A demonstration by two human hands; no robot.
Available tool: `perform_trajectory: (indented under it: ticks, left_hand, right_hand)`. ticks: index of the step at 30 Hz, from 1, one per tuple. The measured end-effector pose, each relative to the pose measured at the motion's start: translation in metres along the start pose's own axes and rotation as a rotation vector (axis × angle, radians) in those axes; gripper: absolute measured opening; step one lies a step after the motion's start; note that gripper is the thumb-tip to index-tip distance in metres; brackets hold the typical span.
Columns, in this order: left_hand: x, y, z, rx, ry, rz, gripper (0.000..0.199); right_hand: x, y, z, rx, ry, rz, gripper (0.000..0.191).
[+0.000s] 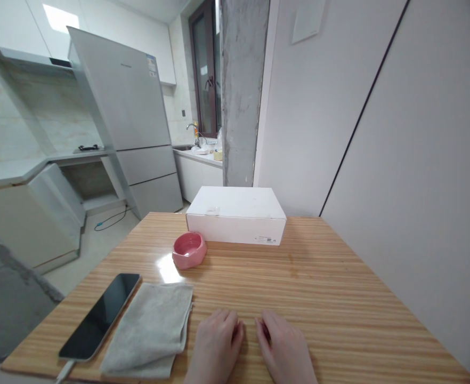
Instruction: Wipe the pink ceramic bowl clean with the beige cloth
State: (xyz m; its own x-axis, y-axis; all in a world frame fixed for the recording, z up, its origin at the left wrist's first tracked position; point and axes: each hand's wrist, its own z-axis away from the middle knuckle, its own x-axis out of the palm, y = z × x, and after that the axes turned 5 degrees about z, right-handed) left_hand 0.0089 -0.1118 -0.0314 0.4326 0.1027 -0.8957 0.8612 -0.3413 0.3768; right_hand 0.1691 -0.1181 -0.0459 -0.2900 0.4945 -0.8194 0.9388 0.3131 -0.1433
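Observation:
Both hands rest on the wooden table near its front edge, a small gap between them. My left hand has its fingers curled under, just right of a folded grey cloth. My right hand is curled in the same way, with bare wood around it. Nothing shows in either hand, though the undersides are hidden. A black phone with a white cable lies left of the cloth. Farther back stand a pink bowl and a closed white box.
Beyond the table at the left are a grey fridge and a kitchen counter. A sink faucet stands by the window. A grey pillar rises behind the box, and a white wall borders the right side.

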Motion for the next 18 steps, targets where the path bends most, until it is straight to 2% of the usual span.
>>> perform_trajectory:
  ticks: [18]
  left_hand:
    - [-0.0018,0.0024,0.0000,-0.011,0.023,0.001,0.021]
  right_hand:
    - [-0.0015,0.0005,0.0008,-0.006,-0.006,-0.029,0.039]
